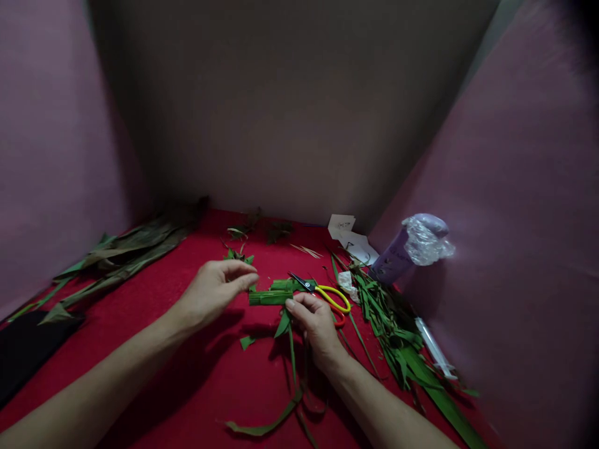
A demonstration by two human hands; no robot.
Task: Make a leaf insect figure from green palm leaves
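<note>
My right hand (317, 325) pinches the right end of a flat, folded green leaf strip (269, 299), held level above the red cloth. My left hand (229, 287) is at the strip's upper left end, thumb and forefinger together; whether something small is between them cannot be made out. Behind the strip lies a second green leaf piece (281, 285). Scissors with yellow and red handles (333, 297) lie just beyond my right hand, their dark blades toward the upper left. Long thin leaf strands (292, 355) hang or lie below my right hand.
Long dried leaves (126, 252) lie at the left, near a black item (32, 346). Cut green leaves (390, 337) are heaped at the right, beside a clear syringe-like tube (435, 349). A purple container (395, 255) with crumpled plastic, white papers (358, 246) and thin sticks (306, 251) sit farther back.
</note>
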